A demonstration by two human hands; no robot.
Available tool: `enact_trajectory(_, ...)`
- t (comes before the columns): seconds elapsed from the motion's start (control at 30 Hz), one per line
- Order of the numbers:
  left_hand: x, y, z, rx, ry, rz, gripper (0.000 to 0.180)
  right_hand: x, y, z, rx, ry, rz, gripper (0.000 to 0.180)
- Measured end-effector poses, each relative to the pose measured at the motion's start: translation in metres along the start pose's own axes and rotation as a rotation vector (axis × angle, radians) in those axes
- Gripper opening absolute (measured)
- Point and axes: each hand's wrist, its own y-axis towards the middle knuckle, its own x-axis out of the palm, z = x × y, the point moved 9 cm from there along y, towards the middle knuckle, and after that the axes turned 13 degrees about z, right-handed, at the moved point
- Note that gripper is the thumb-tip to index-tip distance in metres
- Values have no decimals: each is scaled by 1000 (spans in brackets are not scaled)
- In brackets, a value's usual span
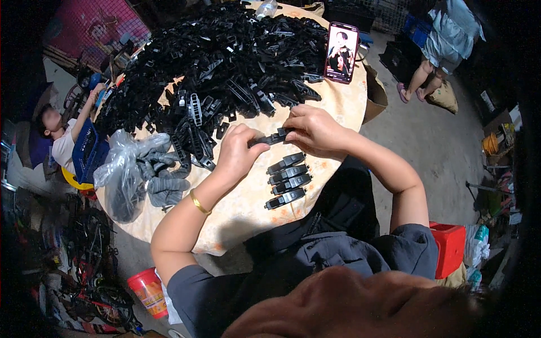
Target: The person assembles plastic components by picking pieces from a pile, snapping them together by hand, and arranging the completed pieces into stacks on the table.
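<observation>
Above the near part of the round table [236, 225], both hands grip one black plastic part [273, 138]. My left hand [234, 151] has its fingers and thumb closed on the left end of the part. At the other end, my right hand [315, 128] pinches it, and its fingers hide some of it. Just below the hands, several similar black plastic parts [288, 181] lie side by side in a short stacked row. Beyond my hands spreads a large heap of loose black plastic pieces [214, 67], some long and ribbed.
A lit phone [341, 53] stands upright at the table's far right. On the left lie a clear plastic bag [121, 177] and grey gloves [164, 188]. A person sits at the left by a blue basket [89, 149]; another stands at the far right. A red container [448, 248] stands behind my right arm.
</observation>
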Motion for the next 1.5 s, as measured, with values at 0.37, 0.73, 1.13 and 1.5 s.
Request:
enact_trajectory(0.37, 11, 3, -6, -76, -86, -28, 18, 18, 10, -6, -136, 105, 20, 25)
enact_trajectory(0.73, 11, 7, -1, -35, -284, -139, 19, 18, 2, 15, 41, 454, -37, 25)
enact_trajectory(1.13, 0, 72, 3, 578, 742, 95, 37, -7, 27, 43, -121, -397, 382, 25)
enact_trajectory(1.5, -46, 68, 21, 343, 226, 379, 34, -12, 19, 41, -128, -189, 386, 21)
